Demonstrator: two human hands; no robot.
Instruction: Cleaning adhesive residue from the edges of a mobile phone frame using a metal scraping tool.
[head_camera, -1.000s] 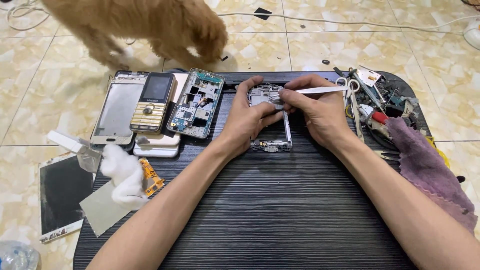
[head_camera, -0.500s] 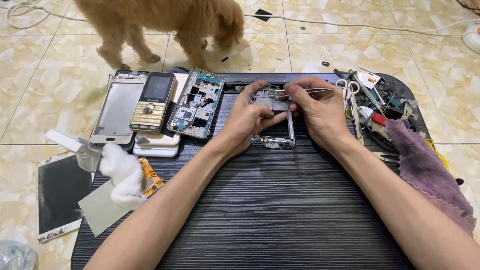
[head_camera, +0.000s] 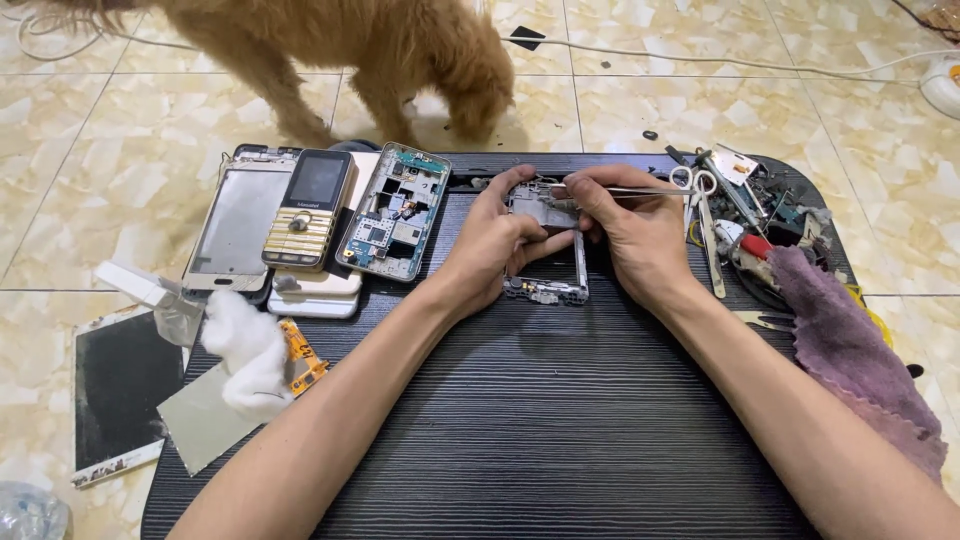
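Note:
An opened phone frame (head_camera: 560, 260) lies on the black ribbed table (head_camera: 540, 420), far centre. My left hand (head_camera: 490, 245) grips its left side, thumb across the middle. My right hand (head_camera: 630, 225) holds slim metal tweezers (head_camera: 640, 192) horizontally, their tips at the top of the frame where both hands meet. The upper part of the frame is mostly hidden by my fingers.
Left of my hands lie a bare phone circuit board (head_camera: 393, 212), a gold keypad phone (head_camera: 308, 208) and a silver phone shell (head_camera: 238, 222). Cotton wool (head_camera: 245, 350) sits lower left. Scissors (head_camera: 703, 215), tools and a purple cloth (head_camera: 850, 350) crowd the right. A tan dog (head_camera: 380, 50) stands beyond the table.
The dog has walked right and lowered its head toward the table's far edge. My right hand has drawn the tweezers in closer to the frame's top. The left hand keeps its grip.

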